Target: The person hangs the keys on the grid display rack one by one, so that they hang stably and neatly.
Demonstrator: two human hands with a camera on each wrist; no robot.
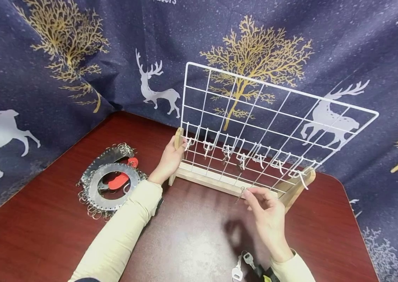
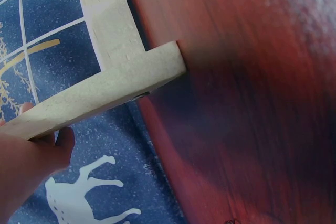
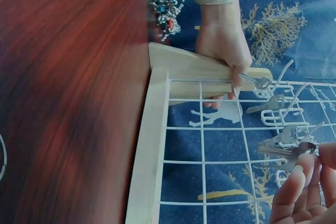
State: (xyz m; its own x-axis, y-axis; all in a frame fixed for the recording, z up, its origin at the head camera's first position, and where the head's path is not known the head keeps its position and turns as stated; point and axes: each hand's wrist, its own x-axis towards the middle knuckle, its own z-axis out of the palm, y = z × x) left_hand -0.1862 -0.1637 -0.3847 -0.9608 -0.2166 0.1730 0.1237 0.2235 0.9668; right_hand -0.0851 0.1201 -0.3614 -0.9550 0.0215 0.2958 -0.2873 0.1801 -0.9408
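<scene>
A white wire grid rack (image 1: 280,110) in a wooden stand leans back on the table. My left hand (image 1: 169,159) grips the left wooden post (image 2: 110,87), its fingers wrapped around it in the left wrist view. In front of the bottom rail, my right hand (image 1: 267,215) pinches a small metal key (image 1: 241,195) between thumb and fingertips. A row of white hooks (image 1: 260,159) crosses the grid. Keys (image 3: 273,103) hang from several hooks on the left side; the hooks toward the right post carry none.
Left of the rack lie metal rings edged with many small wire loops (image 1: 95,196), with a red piece (image 1: 118,181) among them. Two loose keys (image 1: 237,273) lie near the front edge, by my right sleeve. A dark blue printed cloth (image 1: 121,66) hangs behind the table.
</scene>
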